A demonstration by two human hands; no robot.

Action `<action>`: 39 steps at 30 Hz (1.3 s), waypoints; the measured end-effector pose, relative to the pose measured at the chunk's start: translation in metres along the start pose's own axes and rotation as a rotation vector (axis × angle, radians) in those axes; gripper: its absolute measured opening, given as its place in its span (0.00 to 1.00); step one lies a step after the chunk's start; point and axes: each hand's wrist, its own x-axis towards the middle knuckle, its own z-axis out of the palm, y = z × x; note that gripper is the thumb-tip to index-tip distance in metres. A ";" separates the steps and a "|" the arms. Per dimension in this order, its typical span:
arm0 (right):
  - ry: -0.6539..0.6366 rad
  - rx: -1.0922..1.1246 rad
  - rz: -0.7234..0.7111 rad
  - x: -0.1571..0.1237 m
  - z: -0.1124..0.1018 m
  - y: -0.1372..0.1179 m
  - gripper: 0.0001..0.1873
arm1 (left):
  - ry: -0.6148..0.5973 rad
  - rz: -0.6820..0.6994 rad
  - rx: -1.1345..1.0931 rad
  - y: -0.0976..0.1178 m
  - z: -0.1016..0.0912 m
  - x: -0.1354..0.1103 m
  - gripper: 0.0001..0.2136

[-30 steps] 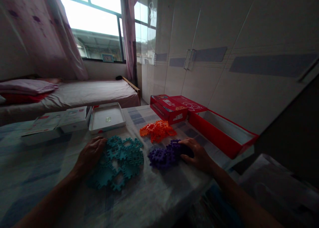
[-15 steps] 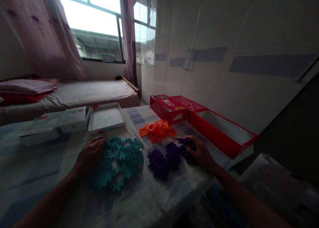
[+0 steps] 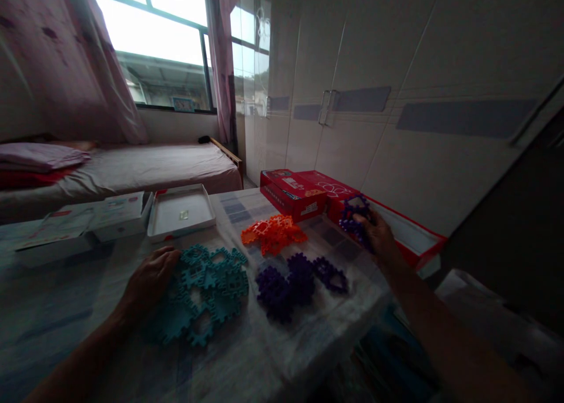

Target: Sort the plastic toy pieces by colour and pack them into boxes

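Note:
My right hand (image 3: pixel 379 234) is closed on purple interlocking plastic pieces (image 3: pixel 355 208) with toothed edges, raised in front of the long red box (image 3: pixel 408 249). Below it on the cloth lie a purple pile (image 3: pixel 286 288) and a flat purple piece (image 3: pixel 329 275) to the pile's right. My left hand (image 3: pixel 152 274) rests at the left edge of a heap of teal toothed pieces (image 3: pixel 214 285). Its fingers lie low and rather flat, with no piece visibly gripped. Orange pieces (image 3: pixel 274 234) form a smaller heap behind the purple ones.
A red printed box (image 3: pixel 293 192) stands at the table's back. A shallow white box lid (image 3: pixel 202 202) and white cartons (image 3: pixel 118 212) are at the back left. The checked tablecloth (image 3: pixel 238 356) ends at the front right. Beyond are a bed (image 3: pixel 176 162) and a wardrobe (image 3: pixel 348 138).
My right hand has lifted purple pieces from the right of the purple pile up toward the long red box. One flat purple piece is now uncovered there. My left hand stays by the teal heap.

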 end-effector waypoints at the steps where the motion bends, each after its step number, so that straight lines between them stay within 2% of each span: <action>1: 0.053 -0.040 -0.039 0.014 -0.009 -0.006 0.24 | 0.000 0.003 0.001 0.001 -0.001 0.000 0.26; 3: 0.162 -0.192 -0.129 0.043 -0.028 -0.014 0.25 | 0.000 0.007 -0.002 0.002 -0.001 0.000 0.27; 6: 0.275 -0.580 -0.204 0.080 -0.057 -0.013 0.25 | -0.009 -0.034 -0.037 0.001 0.001 0.000 0.29; 8: 0.252 -0.824 -0.165 0.095 -0.073 -0.006 0.25 | -0.013 -0.073 -0.063 0.000 0.003 0.001 0.30; 11: 0.103 -1.042 -0.069 0.100 -0.084 0.003 0.24 | -0.017 -0.067 -0.068 -0.002 0.005 0.002 0.30; 14: 0.049 -1.151 -0.082 0.081 -0.078 0.002 0.26 | -0.028 -0.068 -0.061 0.000 0.003 0.001 0.30; 16: 0.059 -1.151 -0.227 0.054 -0.064 -0.003 0.25 | -0.027 -0.088 -0.062 0.003 0.001 0.000 0.31; 17: 0.022 -1.119 -0.325 0.038 -0.055 -0.005 0.24 | -0.026 -0.094 -0.061 0.005 0.000 0.000 0.31; 19: -0.212 -0.976 -0.467 0.002 -0.036 -0.006 0.22 | -0.027 -0.089 -0.060 0.008 -0.002 -0.001 0.31; 20: -0.365 -0.910 -0.481 -0.015 -0.027 -0.004 0.23 | -0.031 -0.083 -0.060 0.010 -0.003 -0.001 0.30; 23: -0.696 -0.817 -0.399 -0.055 -0.008 0.007 0.31 | -0.037 -0.088 -0.061 0.011 -0.004 -0.002 0.30; 25: -0.784 -0.807 -0.334 -0.067 -0.002 0.015 0.34 | -0.032 -0.098 -0.070 0.009 -0.003 -0.002 0.29; 27: -0.796 -0.788 -0.310 -0.072 0.000 0.021 0.34 | -0.028 -0.095 -0.083 0.007 -0.001 -0.002 0.29; 32: -0.725 -0.786 -0.280 -0.071 0.000 0.019 0.32 | -0.035 -0.043 -0.052 0.002 0.002 -0.002 0.29; 39: -0.611 -0.817 -0.061 -0.079 -0.004 0.012 0.25 | 0.005 -0.059 -0.102 0.001 0.005 0.000 0.30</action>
